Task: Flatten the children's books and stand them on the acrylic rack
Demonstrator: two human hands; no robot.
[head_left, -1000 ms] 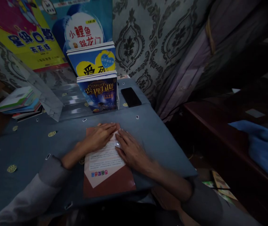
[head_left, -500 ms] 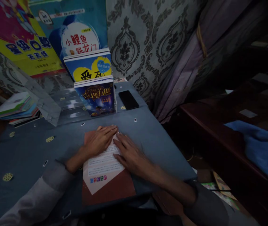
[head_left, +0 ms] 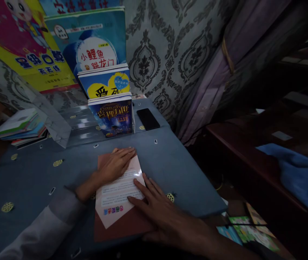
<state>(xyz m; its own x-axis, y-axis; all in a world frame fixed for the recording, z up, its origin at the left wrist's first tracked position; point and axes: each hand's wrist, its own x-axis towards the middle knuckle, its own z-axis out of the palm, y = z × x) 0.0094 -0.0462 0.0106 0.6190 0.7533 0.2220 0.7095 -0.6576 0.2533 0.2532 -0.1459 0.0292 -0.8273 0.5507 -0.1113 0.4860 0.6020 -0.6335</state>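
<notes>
Reddish-brown sheet stock [head_left: 126, 225], overlaid by a pale printed panel [head_left: 116, 193] with slanted edges, lies flat at the near edge of the desk [head_left: 170, 155], left of its near right corner. Its long axis runs from the near edge toward the standing books [head_left: 113, 117]. Left hand [head_left: 117, 164]: fingers straight and together, laid palm-down across the far part of the panel, tips at its far corner. Right hand [head_left: 160, 207]: fingers extended and spread, with at least two tips on the panel's right margin; the panel therefore lies to the left of this hand. The left hand is nearer the far end, the right hand nearer the near end. Neither hand is visibly gripping; whether any finger reaches beneath the sheet cannot be determined. A phone [head_left: 148, 119] rests right of the books, beside the desk's right edge.
</notes>
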